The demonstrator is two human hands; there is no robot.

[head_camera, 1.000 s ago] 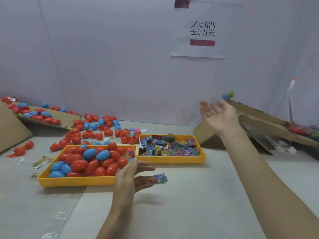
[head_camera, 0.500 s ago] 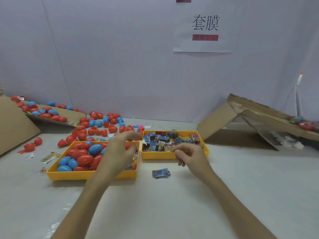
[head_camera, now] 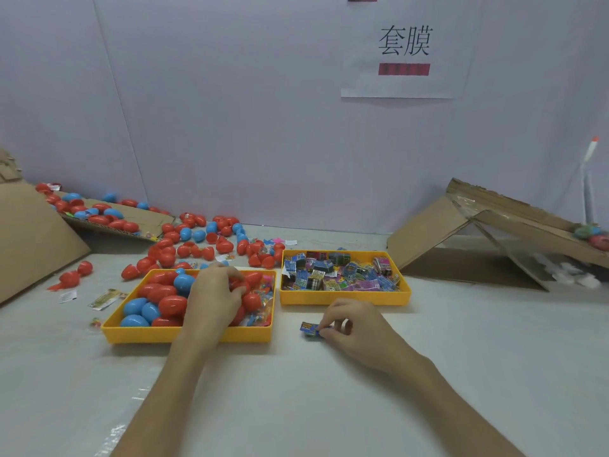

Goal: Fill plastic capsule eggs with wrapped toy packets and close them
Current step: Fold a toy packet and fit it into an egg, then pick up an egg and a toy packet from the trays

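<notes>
Gathering was in hand: the left hand (head_camera: 214,293) curled its fingers round a red egg (head_camera: 238,285) in the egg tray (head_camera: 184,336), while the right hand (head_camera: 357,324) pinched a blue packet (head_camera: 309,328) at its fingertips on the table (head_camera: 296,397); next, both likely needed lifting and the egg opening.

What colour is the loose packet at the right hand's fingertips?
The packet is mostly blue with some yellow; head view.

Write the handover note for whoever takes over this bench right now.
Left hand: in the egg tray, fingers curled on a red egg.
Right hand: pinches a blue packet on the table, in front of the packet tray.
Done: egg and packet both grasped, neither lifted.
To do: lift the egg, open it, put the packet in, snap it shut.
</notes>
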